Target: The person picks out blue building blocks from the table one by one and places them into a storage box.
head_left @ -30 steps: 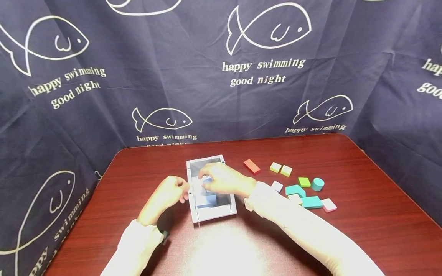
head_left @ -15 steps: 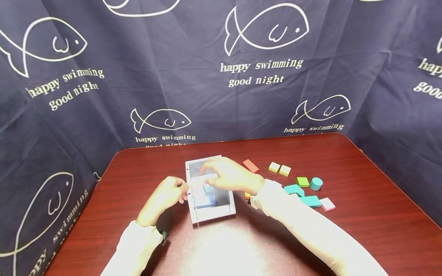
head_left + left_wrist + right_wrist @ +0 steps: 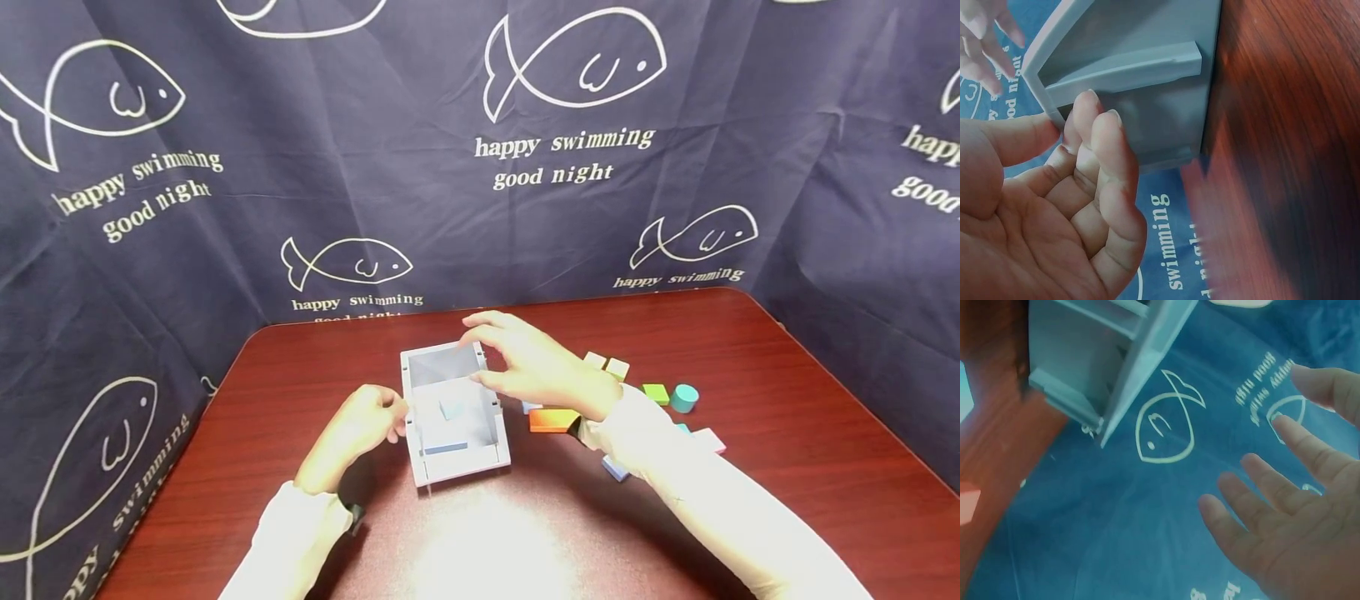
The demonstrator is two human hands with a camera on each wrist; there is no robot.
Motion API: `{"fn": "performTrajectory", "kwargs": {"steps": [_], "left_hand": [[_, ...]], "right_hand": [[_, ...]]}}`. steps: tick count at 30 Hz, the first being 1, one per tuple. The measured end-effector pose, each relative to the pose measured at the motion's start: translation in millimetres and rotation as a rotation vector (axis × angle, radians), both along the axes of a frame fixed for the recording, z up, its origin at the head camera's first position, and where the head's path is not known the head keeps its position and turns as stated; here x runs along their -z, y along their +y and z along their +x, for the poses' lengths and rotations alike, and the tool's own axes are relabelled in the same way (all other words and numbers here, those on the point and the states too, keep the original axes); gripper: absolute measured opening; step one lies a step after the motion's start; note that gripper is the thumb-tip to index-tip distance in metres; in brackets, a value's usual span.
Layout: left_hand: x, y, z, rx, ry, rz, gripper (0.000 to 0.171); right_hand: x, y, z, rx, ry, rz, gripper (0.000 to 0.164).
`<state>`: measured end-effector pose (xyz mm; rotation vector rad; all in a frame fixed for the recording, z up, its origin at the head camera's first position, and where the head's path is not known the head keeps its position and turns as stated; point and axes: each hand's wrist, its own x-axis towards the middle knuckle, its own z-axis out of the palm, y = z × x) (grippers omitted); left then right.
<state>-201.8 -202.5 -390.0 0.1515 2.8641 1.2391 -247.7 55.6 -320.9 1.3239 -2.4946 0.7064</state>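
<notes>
A pale grey open-topped box (image 3: 467, 463) stands on the table in the head view. Inside it lie a small light-blue block (image 3: 451, 408) and a flatter blue block (image 3: 446, 447) towards the near end. At the left side my left hand (image 3: 365, 414) grips the box's edge; in the left wrist view the thumb (image 3: 1029, 134) is on the rim and bent fingers lie against the outer wall. My right hand (image 3: 528, 362) hovers over the far right rim with fingers spread and nothing in it, and the right wrist view shows its bare palm (image 3: 1310, 531).
Right of the box lie an orange block (image 3: 551, 420), pale yellow blocks (image 3: 617, 369), a green block (image 3: 655, 394), a teal cylinder (image 3: 684, 398), a pink-edged block (image 3: 709, 442) and a blue block (image 3: 616, 467). My right sleeve hides others. A patterned curtain (image 3: 562, 217) backs the table.
My right hand has risen out of the box and moved right and away, its fingers spreading. The blue pieces inside now show more fully. The left hand has kept its place on the box.
</notes>
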Motion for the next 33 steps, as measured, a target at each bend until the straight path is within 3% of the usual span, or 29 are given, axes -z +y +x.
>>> {"fn": "performTrajectory", "kwargs": {"steps": [10,16,19,25,33], "left_hand": [[1.8,0.4,1.1,-0.008,-0.005,-0.012,0.022],[1.9,1.2,1.4,-0.01,0.006,-0.015,0.022],[1.1,0.9,1.7,-0.011,0.013,-0.029,0.023],[1.3,-0.7,4.0,-0.015,0.01,-0.029,0.023],[0.8,2.0,2.5,0.001,0.031,-0.038,0.023]], "right_hand": [[-8.4,38.3,11.5,0.061,-0.029,-0.054,0.038],[-9.2,56.2,13.5,0.105,0.022,-0.062,0.036],[-8.0,63.5,14.4,0.125,0.034,-0.064,0.036],[-3.3,83.6,16.8,0.151,-0.038,-0.076,0.042],[4.0,112.4,14.3,0.204,-0.036,-0.123,0.041]]}}
